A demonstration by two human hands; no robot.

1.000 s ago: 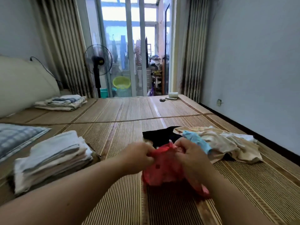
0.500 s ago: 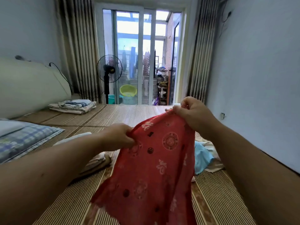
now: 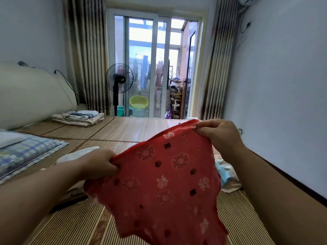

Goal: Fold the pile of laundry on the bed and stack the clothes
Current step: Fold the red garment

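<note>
Black standing fan (image 3: 119, 80) beside a yellow basin (image 3: 138, 101), checked pillow (image 3: 26, 152) at left

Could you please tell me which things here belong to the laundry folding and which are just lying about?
Job: red garment, held by left hand and right hand; unfolded clothes.
Lying about: fan, checked pillow, yellow basin.

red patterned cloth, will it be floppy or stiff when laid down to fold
Probably floppy: the red cloth sags and ripples below the edge pinched by the left hand and right hand. Likely light, since fingertip pinches carry it. Its wavy hem suggests it may wrinkle when laid down.
</note>
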